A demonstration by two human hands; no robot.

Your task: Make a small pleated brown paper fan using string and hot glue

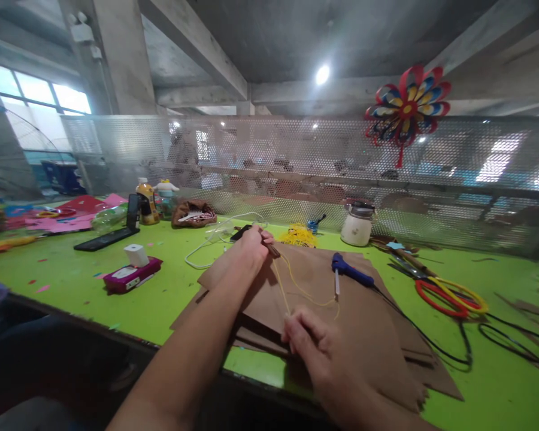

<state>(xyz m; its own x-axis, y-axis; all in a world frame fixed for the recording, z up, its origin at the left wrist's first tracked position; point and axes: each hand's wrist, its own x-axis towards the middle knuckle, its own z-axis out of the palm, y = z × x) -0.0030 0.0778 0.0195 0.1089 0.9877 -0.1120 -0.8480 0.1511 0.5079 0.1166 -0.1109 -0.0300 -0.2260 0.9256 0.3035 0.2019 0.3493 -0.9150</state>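
Note:
My left hand (255, 244) is closed on a small folded brown paper piece (273, 250) above the brown paper sheets. My right hand (312, 341), nearer to me, pinches a thin yellow string (282, 286). One strand runs straight from the brown piece to the right fingertips, while another curves loosely to the right over the paper. Beneath both hands lie several large brown paper sheets (363, 335). A blue glue gun (353, 270) rests on the sheets, right of the string. How the string joins the brown piece is too small to make out.
Scissors with red and yellow handles (449, 297) lie right, near black cables. Behind the sheets are a yellow string pile (299, 235) and a white jar (358, 224). Left are a purple box (132, 275), a black phone stand (112, 234) and a bottle (147, 202). Perforated metal panel (269, 161) stands behind.

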